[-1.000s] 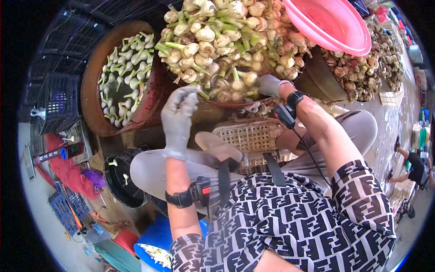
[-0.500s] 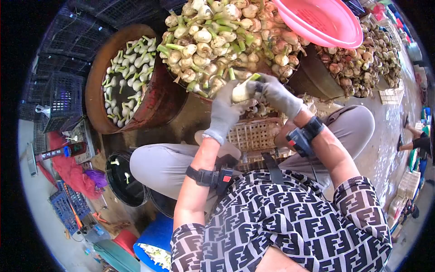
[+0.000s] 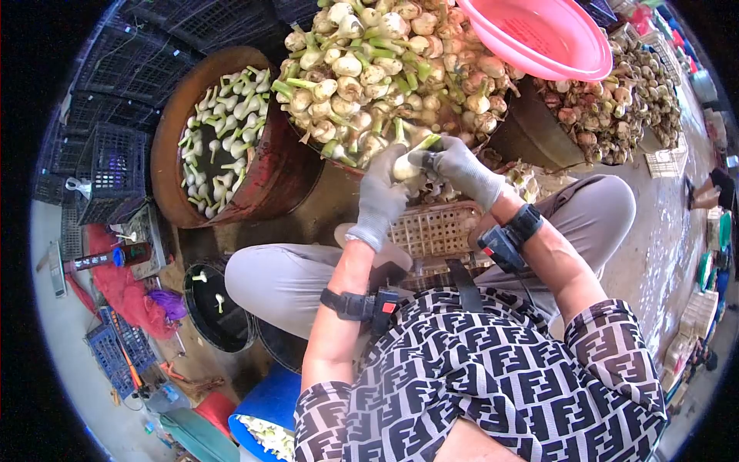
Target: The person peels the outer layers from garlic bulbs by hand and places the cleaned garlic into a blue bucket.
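In grey gloves, both my hands meet over the plastic basket (image 3: 431, 231) between my knees. My left hand (image 3: 380, 199) is closed round a pale garlic bulb (image 3: 406, 167) with a short green stem pointing up and right. My right hand (image 3: 464, 171) presses its closed fingers to the bulb's right side, where something dark shows at the fingertips; I cannot tell whether it is a tool. Just beyond them lies a large heap of garlic bulbs (image 3: 369, 73) with trimmed green stems. Skins and roots gather below my right hand.
A pink basin (image 3: 539, 35) rests on the heap's far right. More reddish garlic (image 3: 608, 104) fills a tub beyond it. To the left stands a rusty drum (image 3: 173, 165) with cleaned bulbs in water. A black bucket (image 3: 219, 308) and a blue bucket (image 3: 265, 400) stand by my left leg.
My hands have drawn slightly closer together around the garlic bulb, and the right fingers have shifted from its stem towards its side. The view has moved a little.
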Available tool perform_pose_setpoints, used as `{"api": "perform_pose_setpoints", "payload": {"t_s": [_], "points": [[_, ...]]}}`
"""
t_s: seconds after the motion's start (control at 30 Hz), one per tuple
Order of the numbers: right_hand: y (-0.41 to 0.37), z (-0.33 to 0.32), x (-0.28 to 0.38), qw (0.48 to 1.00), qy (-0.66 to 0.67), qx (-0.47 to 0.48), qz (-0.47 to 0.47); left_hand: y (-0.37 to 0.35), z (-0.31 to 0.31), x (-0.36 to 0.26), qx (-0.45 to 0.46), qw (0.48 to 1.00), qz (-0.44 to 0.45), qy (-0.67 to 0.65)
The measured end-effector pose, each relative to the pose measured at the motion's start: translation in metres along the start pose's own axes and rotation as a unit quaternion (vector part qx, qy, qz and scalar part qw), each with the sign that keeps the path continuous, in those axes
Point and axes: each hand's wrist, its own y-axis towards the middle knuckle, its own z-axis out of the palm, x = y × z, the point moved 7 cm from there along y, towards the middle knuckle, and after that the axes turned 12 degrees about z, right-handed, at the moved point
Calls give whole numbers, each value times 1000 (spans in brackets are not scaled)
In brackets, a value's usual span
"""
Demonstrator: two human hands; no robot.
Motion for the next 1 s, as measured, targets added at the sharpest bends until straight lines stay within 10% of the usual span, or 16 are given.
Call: {"api": "perform_pose_setpoints", "payload": {"t_s": [0.37,0.67,0.77,0.9,1.0], "points": [[7,0,-6,998,10,54,6,-5,3,-5,4,992,-59,-116],[-2,-6,5,935,-288,-128,-160,-17,17,14,-71,778,-297,-549],[-13,-3,12,915,-270,-107,-279,-14,12,23,-102,828,-293,-468],[4,1,-15,997,58,13,-54,-16,0,22,-138,902,-262,-314],[-15,2,4,874,-353,-7,-334,-15,3,18,-159,819,-305,-460]]}}
